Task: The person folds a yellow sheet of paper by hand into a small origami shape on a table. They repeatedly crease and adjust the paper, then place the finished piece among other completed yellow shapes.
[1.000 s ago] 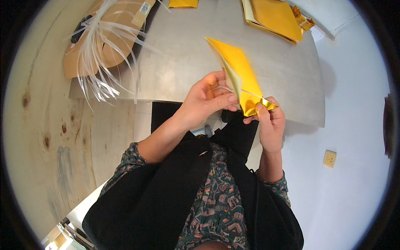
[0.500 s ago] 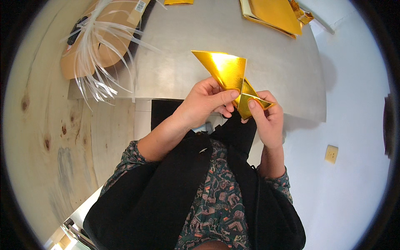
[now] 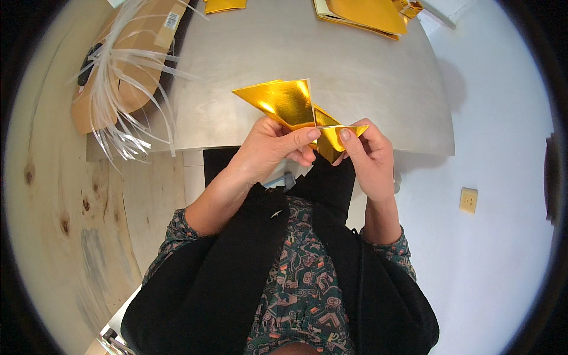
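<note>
A folded piece of shiny gold paper is held up in front of me, over the near edge of a grey table. My left hand pinches it from below at the middle fold, thumb pointing right. My right hand grips the smaller folded flap on the right with thumb and fingers. A broad gold flap sticks up and to the left of my left hand.
More gold sheets lie stacked at the table's far right, and another gold piece at the far edge. A brown cardboard piece with a bundle of clear plastic strips lies at the left. A wooden floor is at the left, a white wall at the right.
The gold paper has been turned and refolded: the long flap that pointed up and away now spreads left as a wide triangle. Both hands have stayed on it and shifted slightly lower.
</note>
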A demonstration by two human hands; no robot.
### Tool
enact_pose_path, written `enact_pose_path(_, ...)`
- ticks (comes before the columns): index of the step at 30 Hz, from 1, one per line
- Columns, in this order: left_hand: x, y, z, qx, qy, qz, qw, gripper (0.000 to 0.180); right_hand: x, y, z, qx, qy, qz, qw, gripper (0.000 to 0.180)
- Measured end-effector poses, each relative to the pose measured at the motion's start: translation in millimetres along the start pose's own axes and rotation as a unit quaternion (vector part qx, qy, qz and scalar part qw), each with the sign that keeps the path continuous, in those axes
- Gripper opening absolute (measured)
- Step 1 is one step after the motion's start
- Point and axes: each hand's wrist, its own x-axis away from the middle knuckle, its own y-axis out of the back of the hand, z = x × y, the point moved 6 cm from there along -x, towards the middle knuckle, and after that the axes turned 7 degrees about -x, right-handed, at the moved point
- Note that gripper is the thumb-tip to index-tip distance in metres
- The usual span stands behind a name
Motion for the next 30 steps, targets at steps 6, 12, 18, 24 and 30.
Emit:
enact_pose_path(6,-2.0,-2.2,-3.0,-0.021,-0.008,-0.017,1.000,0.022,-0.4,3.8,2.5,-0.008,0.000,0.000,1.000,0.018)
enact_pose_path(12,-1.4,-2.7,-6.0,-0.035,-0.026,-0.036,0.998,0.022,-1.9,2.6,3.9,0.005,0.035,0.009,0.999,0.023)
enact_pose_path(18,-2.2,-1.3,-6.7,-0.017,-0.038,-0.036,0.998,0.023,-3.1,0.2,2.9,-0.022,0.027,-0.017,0.999,0.023)
enact_pose_path(24,-2.3,-2.3,-6.7,-0.026,-0.038,-0.034,0.998,0.020,-3.5,3.4,3.1,-0.018,0.035,-0.005,0.999,0.025)
enact_pose_path(30,-0.3,-3.1,-8.8,-0.032,-0.036,-0.032,0.998,0.018,-5.5,9.5,2.0,-0.017,0.023,-0.041,0.999,0.024)
